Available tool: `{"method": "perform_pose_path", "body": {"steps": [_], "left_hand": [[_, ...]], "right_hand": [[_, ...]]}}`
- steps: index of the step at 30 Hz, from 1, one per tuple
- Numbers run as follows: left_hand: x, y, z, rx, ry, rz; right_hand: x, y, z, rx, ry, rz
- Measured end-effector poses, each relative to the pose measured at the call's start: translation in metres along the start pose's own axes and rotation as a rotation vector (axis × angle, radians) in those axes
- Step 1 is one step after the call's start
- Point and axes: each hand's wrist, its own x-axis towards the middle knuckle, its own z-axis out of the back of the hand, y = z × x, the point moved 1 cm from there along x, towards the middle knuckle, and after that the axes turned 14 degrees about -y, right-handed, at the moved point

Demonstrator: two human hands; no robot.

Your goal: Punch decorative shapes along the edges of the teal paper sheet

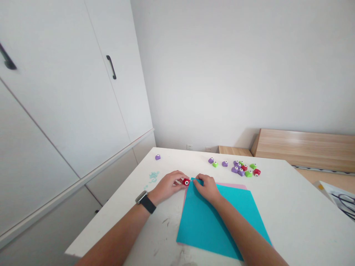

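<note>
Holding one red craft punch (185, 181), two hands (166, 186) (206, 189) grip one teal sheet (210, 221).

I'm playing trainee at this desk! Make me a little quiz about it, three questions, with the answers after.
1. Which hand wears the black watch, left or right?
2. True or false: the teal paper lies on top of the pink paper.
3. Fill in the blank: the craft punch at the corner of the teal paper is ____.

Key: 1. The left hand. 2. True. 3. Red.
</note>
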Motion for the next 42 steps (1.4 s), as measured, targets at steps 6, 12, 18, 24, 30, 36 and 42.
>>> {"method": "perform_pose_path", "body": {"steps": [6, 12, 18, 24, 30, 36, 42], "left_hand": [[0.000, -0.002, 0.000, -0.007, 0.005, -0.014], [0.000, 0.003, -0.001, -0.043, -0.002, 0.033], [-0.001, 0.015, -0.004, -0.108, -0.016, 0.106], [-0.003, 0.024, -0.009, -0.169, -0.004, 0.156], [-0.004, 0.030, -0.010, -0.190, 0.015, 0.179], [-0.003, 0.032, -0.008, -0.187, 0.013, 0.185], [-0.002, 0.031, -0.008, -0.189, 0.034, 0.189]], "right_hand": [[0.002, 0.004, 0.006, -0.028, 0.023, 0.028], [0.004, 0.006, 0.010, -0.027, 0.033, 0.057], [0.007, 0.006, 0.011, 0.014, 0.084, 0.022], [0.020, 0.001, 0.005, 0.001, 0.278, -0.021], [0.029, -0.004, 0.003, 0.028, 0.335, 0.008], [0.029, -0.008, 0.000, 0.055, 0.340, 0.025], [0.029, -0.009, 0.000, 0.076, 0.343, 0.027]]}}
